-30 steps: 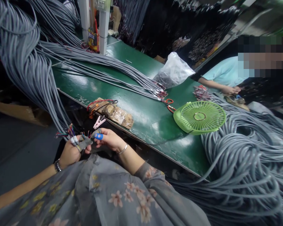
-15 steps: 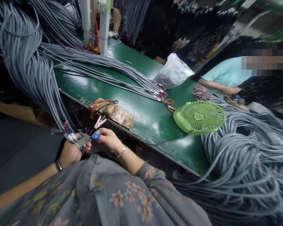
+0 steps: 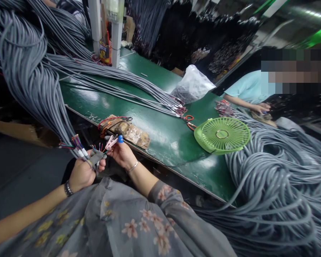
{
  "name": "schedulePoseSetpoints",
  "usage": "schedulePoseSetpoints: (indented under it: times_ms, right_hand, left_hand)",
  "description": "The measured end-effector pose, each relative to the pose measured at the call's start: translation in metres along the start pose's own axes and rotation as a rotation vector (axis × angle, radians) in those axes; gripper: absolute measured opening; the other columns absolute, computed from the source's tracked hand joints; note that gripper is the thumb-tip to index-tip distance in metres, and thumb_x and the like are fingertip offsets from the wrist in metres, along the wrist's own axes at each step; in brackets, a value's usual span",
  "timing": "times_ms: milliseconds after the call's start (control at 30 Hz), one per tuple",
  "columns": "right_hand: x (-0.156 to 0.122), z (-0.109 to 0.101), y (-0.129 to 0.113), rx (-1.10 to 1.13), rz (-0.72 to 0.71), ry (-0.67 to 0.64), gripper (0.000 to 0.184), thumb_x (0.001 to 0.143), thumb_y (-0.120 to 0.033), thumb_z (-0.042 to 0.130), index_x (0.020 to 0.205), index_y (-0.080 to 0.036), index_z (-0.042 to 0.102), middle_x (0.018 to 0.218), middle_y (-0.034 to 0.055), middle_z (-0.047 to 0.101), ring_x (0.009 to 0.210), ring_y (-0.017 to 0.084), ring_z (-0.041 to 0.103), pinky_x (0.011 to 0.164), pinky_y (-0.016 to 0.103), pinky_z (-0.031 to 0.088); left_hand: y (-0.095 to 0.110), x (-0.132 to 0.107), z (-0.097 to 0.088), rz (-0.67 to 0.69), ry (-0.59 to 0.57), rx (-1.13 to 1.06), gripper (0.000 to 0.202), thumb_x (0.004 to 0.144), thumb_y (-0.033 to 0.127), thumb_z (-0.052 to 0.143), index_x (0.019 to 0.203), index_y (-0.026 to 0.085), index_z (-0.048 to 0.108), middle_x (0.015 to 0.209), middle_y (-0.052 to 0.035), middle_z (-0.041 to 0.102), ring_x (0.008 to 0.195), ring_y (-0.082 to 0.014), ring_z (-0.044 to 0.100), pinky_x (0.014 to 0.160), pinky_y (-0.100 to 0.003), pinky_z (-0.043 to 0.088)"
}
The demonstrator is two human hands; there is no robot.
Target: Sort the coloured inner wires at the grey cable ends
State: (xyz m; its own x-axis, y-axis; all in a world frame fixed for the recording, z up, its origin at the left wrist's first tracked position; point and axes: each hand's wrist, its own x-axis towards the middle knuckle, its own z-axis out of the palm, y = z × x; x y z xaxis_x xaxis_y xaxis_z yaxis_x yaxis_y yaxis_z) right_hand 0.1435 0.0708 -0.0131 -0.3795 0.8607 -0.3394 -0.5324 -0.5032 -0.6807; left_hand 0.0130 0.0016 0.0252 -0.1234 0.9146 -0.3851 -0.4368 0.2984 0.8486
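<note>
My left hand [image 3: 81,174] is closed around the ends of grey cables, with a grey cable end [image 3: 96,157] held crosswise at the fingers. Thin coloured wires [image 3: 101,147] fan out from that end. Beside it, other cable ends with white sleeves [image 3: 81,153] show bundles of coloured cores [image 3: 77,141]. My right hand [image 3: 123,155] is just right of the fanned wires, its thumb in a blue cover raised apart from the fingers. Its fingertips are partly hidden near the wires, and I see nothing gripped. A pink clip [image 3: 111,142] stands at the bench edge by this hand.
On the green bench [image 3: 160,139] lie a taped brown block [image 3: 133,134], a green fan [image 3: 222,134], orange-handled scissors [image 3: 189,119] and a plastic bag [image 3: 194,85]. Grey cable bundles [image 3: 273,171] heap at right; others hang at left [image 3: 29,71]. A person [image 3: 243,87] sits across.
My right thumb has lifted away from the forefinger, and the right hand has opened beside the wires. My left hand keeps its hold. The whole view has shifted slightly.
</note>
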Motion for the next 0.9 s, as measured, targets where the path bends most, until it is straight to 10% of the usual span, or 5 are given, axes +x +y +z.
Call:
schedulePoseSetpoints:
  times_ms: [900]
  right_hand:
    - [-0.002, -0.011, 0.010, -0.102, -0.166, 0.012, 0.049, 0.092, -0.066, 0.068, 0.080, -0.018, 0.071, 0.068, 0.0012, 0.063, 0.062, 0.012, 0.054, 0.059, 0.023, 0.050]
  left_hand:
    - [0.014, -0.009, 0.008, 0.069, 0.105, 0.045, 0.032, 0.041, 0.033, 0.089, 0.058, 0.019, 0.066, 0.045, 0.0020, 0.065, 0.040, -0.0096, 0.055, 0.041, -0.019, 0.043]
